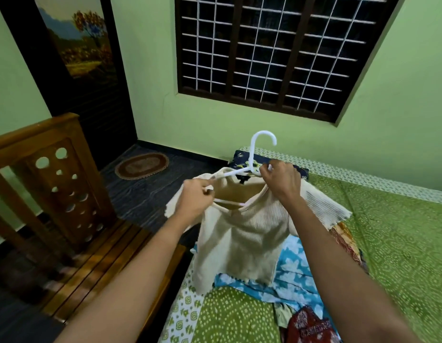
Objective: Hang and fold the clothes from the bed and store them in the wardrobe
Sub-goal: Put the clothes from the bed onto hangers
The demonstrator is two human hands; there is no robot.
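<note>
By the barred window (277,53), left fingers (206,192) and right fingers (264,173) pinch a cream top (239,231) over the bed (388,231).

- The left hand (194,199) pinches the left shoulder of a cream ribbed top (239,233) together with the left arm of a white plastic hanger (252,159).
- The right hand (280,180) grips the right arm of the hanger and the collar of the top.
- The hanger sits partly inside the neck opening, with its hook pointing up.
- The top hangs in the air above the bed (388,243), which has a green patterned sheet.
- Under the top lie a blue and white cloth (293,268) and a red cloth (306,325).
- Behind the hands is a dark window (272,50) with a white grid.
</note>
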